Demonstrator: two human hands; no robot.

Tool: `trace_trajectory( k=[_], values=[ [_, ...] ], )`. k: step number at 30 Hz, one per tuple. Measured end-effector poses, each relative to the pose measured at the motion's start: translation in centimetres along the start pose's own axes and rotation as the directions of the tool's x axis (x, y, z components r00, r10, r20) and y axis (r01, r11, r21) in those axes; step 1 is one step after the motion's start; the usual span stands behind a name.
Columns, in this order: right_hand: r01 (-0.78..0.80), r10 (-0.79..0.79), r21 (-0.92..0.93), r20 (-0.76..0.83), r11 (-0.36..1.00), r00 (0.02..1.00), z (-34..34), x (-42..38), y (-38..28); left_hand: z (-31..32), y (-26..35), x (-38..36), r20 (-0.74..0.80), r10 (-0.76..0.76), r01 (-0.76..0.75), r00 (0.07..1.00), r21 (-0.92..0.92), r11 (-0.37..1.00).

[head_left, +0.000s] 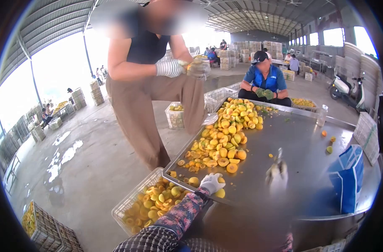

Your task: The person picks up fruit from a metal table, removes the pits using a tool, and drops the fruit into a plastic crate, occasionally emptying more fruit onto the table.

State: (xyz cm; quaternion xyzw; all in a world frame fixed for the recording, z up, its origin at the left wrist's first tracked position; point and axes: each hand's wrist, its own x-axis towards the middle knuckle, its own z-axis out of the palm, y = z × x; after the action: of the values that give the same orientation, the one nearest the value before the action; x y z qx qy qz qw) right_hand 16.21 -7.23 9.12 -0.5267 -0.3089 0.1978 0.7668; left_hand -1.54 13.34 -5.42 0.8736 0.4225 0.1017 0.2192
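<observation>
My left hand [211,183], in a white glove, is closed at the near left edge of the steel table [258,185], with a yellow peach [221,179] at its fingertips. Another peach [220,193] lies just below it. My right hand [277,175], also gloved and blurred, is closed over the middle of the table around a small metal tool [279,154] whose shiny end points away from me. The tool's exact kind is too blurred to tell. A long heap of whole and halved peaches [229,134] runs along the table's left side.
Below the left edge stands a crate [121,210] of peach halves. A person [134,92] in striped gloves stands beside the table; another in a blue vest [265,82] sits at its far end. To the right are a blue bag [346,180] and a bottle [322,116].
</observation>
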Motion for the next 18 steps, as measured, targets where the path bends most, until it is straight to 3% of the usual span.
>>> trace_trajectory(
  k=[3,6,7,9,11,12,15,18],
  values=[
    [0.179,-0.177,-0.035,0.052,0.983,0.983,0.4,0.7,-1.2,-0.3,0.5,0.0,-0.004,0.006,-0.006,1.000,0.004,1.000],
    [-0.015,0.030,-0.172,0.086,0.985,0.996,0.4,-1.6,2.5,-0.9,0.9,-0.3,0.012,0.000,0.000,1.000,-0.001,1.000],
    [-0.142,0.165,-0.196,0.108,0.970,0.980,0.0,-3.2,3.5,-1.3,1.2,-0.7,0.018,-0.013,0.013,1.000,-0.011,1.000],
    [0.024,0.048,-0.427,0.158,0.904,0.986,-4.3,-4.1,15.0,-1.7,1.4,-0.9,0.005,0.007,-0.007,1.000,0.004,1.000],
    [0.037,0.071,-0.505,0.192,0.862,0.979,-2.9,-6.0,10.6,-0.7,1.2,-0.2,-0.024,0.023,-0.023,0.999,-0.020,1.000],
    [0.134,-0.048,-0.498,0.181,0.857,0.982,-2.4,-6.0,10.9,-1.3,1.4,-0.3,-0.014,0.018,-0.019,1.000,-0.032,0.999],
    [-0.014,0.117,-0.536,0.159,0.844,0.980,-2.2,-5.9,9.8,-1.5,1.2,-0.4,-0.001,0.010,-0.010,1.000,-0.006,1.000],
    [0.050,0.058,-0.498,0.199,0.866,0.978,-2.9,-5.5,11.4,-0.8,0.8,-0.3,-0.004,0.010,-0.010,1.000,-0.018,1.000]
  ],
)
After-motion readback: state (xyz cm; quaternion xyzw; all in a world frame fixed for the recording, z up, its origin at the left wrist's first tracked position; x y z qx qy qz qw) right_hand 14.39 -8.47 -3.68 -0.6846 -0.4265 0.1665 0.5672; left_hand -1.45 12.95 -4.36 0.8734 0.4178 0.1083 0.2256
